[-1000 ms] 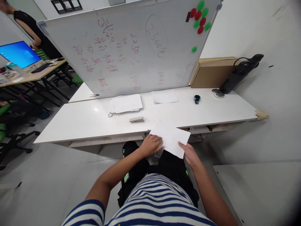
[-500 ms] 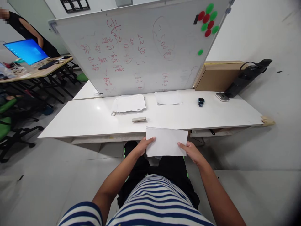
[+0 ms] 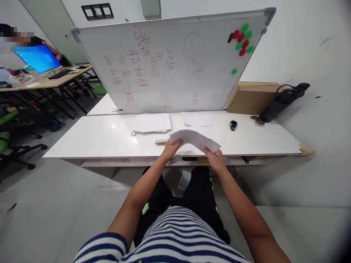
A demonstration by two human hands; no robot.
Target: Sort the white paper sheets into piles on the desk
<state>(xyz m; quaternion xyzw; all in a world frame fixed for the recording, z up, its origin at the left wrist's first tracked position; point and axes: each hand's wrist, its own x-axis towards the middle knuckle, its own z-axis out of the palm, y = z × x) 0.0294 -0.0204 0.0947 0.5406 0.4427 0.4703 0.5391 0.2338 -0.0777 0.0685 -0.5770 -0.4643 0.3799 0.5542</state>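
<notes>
Some sheets of white paper are held up over the front edge of the white desk, bowed upward in the middle. My left hand is closed on their left end, thumb on top. My right hand grips the right end, which hangs a little lower. Just behind my left hand lies a stapler, partly covered by the fingers. Farther back on the desk are a stack of paper with a small ring at its front left corner, and a thinner pile of sheets.
A whiteboard with red writing and magnets stands along the desk's back. To the right are a watch, a computer mouse, a black bottle and a cardboard box. A person sits behind a monitor at far left.
Both hands have raised the paper from above my lap toward the desk, and the flat sheets are now bent into an arch. The person at the left has lowered to a seat.
</notes>
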